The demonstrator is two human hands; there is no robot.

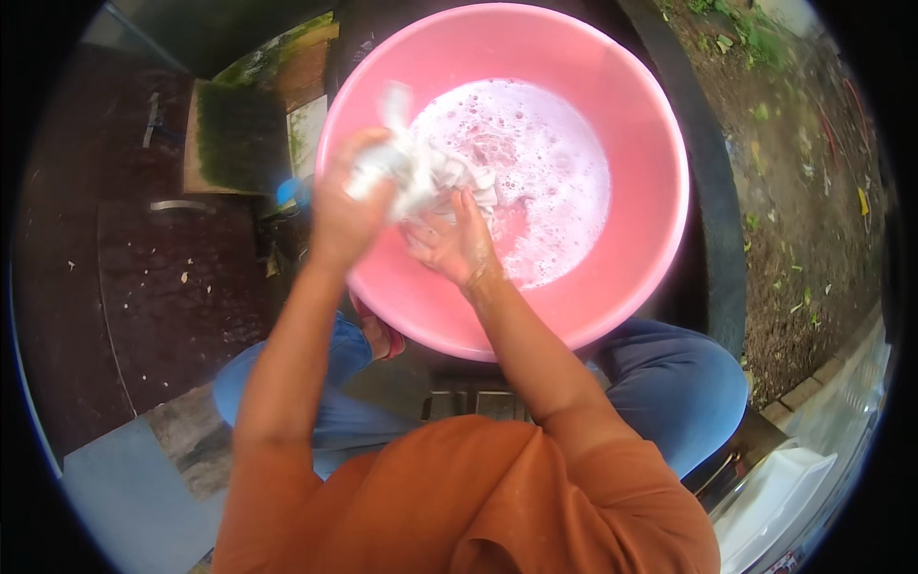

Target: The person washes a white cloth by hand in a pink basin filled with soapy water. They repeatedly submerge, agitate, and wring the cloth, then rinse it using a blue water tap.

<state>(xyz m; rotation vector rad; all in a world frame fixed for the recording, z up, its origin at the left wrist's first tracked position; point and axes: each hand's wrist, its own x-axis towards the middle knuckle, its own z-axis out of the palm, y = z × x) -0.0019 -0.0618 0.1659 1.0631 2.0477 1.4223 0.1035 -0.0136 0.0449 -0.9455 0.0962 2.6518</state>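
A crumpled white cloth (448,172) is held over the left side of a large pink plastic basin (638,215). My left hand (351,197) grips one bunched end of it near the rim; motion blurs both hand and cloth there. Under the cloth's lower edge lies my right hand (455,240), palm partly up, fingers extended and wet at the wrist. Part of those fingers is hidden by the fabric. Foamy, soapy water (552,165) with many bubbles fills the basin's bottom, to the right of the cloth.
The basin stands between my knees, on a dark surface. To the left are a mossy block (233,136), a small blue object (288,191) and dark brown panels (172,287). Bare soil (803,215) with leaves lies right. A white container (778,502) is at lower right.
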